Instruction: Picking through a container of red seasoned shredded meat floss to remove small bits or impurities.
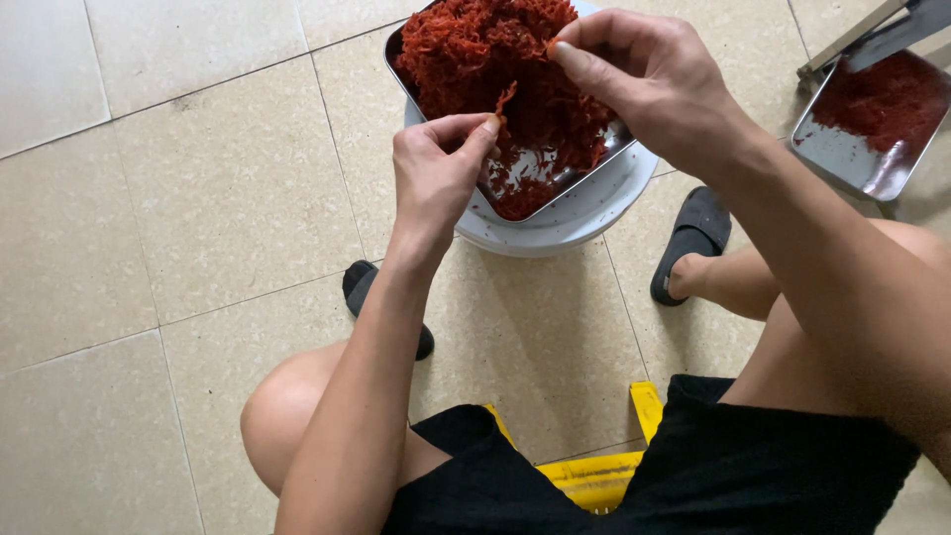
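Note:
A metal tray (591, 166) heaped with red dried shreds (475, 45) rests tilted on a white round basin (584, 213) on the floor ahead of me. My left hand (436, 173) pinches a small red strand (505, 99) between thumb and forefinger over the tray's near side. Above the heap, my right hand (644, 74) has its fingers closed on some shreds at the pile's right edge.
A second metal tray (842, 159) with a thin layer of red shreds sits at the upper right beside a metal stand (852, 35). I sit on a yellow stool (594, 476), knees apart, black slippers (693, 238) on beige floor tiles (198, 198).

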